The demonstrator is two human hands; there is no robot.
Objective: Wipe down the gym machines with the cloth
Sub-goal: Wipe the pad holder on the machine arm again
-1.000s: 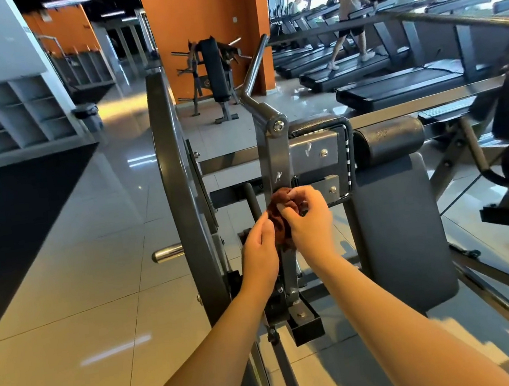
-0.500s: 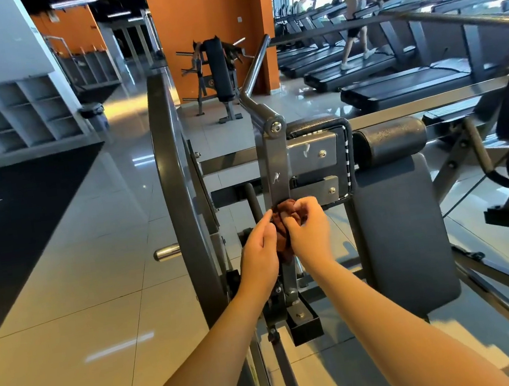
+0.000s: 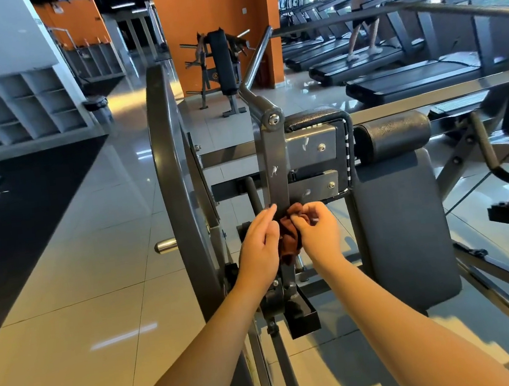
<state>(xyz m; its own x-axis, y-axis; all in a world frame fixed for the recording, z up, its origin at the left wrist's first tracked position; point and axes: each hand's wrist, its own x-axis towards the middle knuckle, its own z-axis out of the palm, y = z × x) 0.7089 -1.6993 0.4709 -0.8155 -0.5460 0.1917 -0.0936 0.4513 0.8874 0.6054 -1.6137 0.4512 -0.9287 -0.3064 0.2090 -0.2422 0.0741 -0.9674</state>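
Both hands had slid a little down the bar point(image 3: 276, 171) with the cloth point(image 3: 290, 236). The right hand point(image 3: 317, 233) pinched the bunched cloth in curled fingers; the left hand point(image 3: 259, 245), fingers fairly straight, seemed to press it from the other side. The cloth sat on the bar's lower stretch, just below the bracket point(image 3: 315, 187). A grey pad point(image 3: 401, 223) stood beside it, with treadmills point(image 3: 409, 77) beyond.

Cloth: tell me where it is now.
The brown cloth is mid-frame in the head view, bunched against the machine's grey upright bar, between the left hand and the right hand, which pinches it.
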